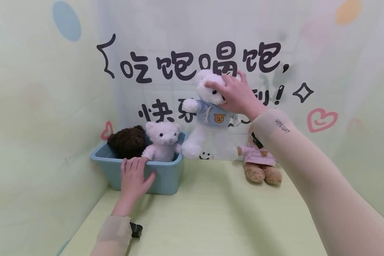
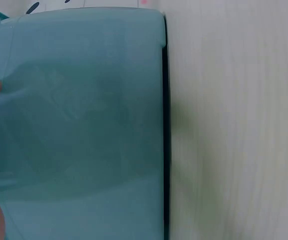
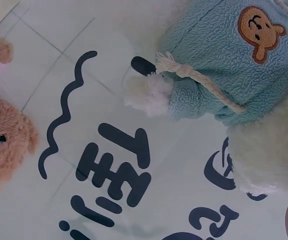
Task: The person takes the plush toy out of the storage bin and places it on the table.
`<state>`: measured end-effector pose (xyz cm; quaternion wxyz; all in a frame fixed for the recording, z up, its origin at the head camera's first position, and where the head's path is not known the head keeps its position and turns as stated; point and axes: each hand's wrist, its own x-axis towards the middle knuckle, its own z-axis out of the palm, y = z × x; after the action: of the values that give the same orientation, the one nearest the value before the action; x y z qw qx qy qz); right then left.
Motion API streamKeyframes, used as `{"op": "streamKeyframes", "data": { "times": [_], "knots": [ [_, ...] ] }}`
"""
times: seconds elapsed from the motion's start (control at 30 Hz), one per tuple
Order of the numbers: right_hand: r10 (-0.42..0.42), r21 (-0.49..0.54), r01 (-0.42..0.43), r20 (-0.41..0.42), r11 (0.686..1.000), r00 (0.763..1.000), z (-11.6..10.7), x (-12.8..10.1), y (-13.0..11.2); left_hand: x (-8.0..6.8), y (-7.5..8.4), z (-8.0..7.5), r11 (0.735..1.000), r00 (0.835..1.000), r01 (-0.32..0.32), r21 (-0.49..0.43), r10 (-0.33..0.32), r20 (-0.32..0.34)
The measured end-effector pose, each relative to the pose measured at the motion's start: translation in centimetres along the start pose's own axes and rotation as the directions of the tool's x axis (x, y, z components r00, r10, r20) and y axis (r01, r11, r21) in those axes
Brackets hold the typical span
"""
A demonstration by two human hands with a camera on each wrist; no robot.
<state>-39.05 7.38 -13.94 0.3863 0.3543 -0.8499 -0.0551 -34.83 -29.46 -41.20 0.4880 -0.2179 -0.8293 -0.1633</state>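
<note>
My right hand (image 1: 238,94) grips a white teddy bear in a blue hoodie (image 1: 216,113) by the head, raised above the table. In the right wrist view, the bear's hoodie (image 3: 223,65) has a drawstring and a bear-face patch. At the left, my left hand (image 1: 134,177) holds the front rim of a blue plastic bin (image 1: 164,177), fingers over the edge and thumb on the outer wall. Inside the bin sit a white teddy bear (image 1: 163,142) and a dark brown plush (image 1: 128,142), the latter partly hidden. The left wrist view is mostly bin wall (image 2: 84,125).
A tan teddy bear in a pink hoodie (image 1: 259,158) sits at the back right, partly behind my right forearm. The pale table (image 1: 217,213) ends at a printed backdrop (image 1: 179,28) with black lettering. Patterned cloth walls (image 1: 35,142) flank both sides.
</note>
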Motion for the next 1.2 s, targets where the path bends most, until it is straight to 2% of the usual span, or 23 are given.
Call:
{"op": "streamKeyframes", "data": {
  "times": [0.27,0.37,0.53,0.63,0.87,1.07,1.2],
  "knots": [
    [-0.048,0.039,0.051,-0.071,0.998,0.996,4.5,-2.7,0.8,0.1,-0.1,-0.4,1.000,0.999,0.019,0.015,-0.019,0.034],
    [-0.050,0.054,0.053,-0.057,0.997,0.997,6.4,-3.9,0.6,-0.2,-0.1,-0.4,0.999,0.999,0.023,0.023,-0.024,0.049],
    [-0.004,0.067,0.005,-0.012,0.998,1.000,9.1,-5.6,-0.2,-0.4,-0.1,-0.2,0.999,0.999,0.007,0.033,-0.008,0.037],
    [-0.008,0.053,0.009,-0.025,0.999,1.000,10.6,-6.4,-0.7,-0.4,-0.1,-0.1,1.000,1.000,-0.001,0.032,0.000,0.024],
    [-0.084,-0.040,0.082,-0.048,0.996,0.995,13.9,-8.0,-1.6,-0.3,0.1,-0.2,1.000,1.000,-0.003,0.026,0.003,0.004],
    [-0.058,-0.043,0.056,-0.053,0.998,0.997,16.4,-9.5,-2.4,0.0,0.2,-0.4,1.000,1.000,-0.001,0.009,0.000,0.018],
    [-0.048,-0.047,0.048,-0.007,0.998,0.999,18.4,-10.8,-3.2,0.0,0.2,-0.4,1.000,1.000,-0.001,0.008,0.001,0.005]
  ]
}}
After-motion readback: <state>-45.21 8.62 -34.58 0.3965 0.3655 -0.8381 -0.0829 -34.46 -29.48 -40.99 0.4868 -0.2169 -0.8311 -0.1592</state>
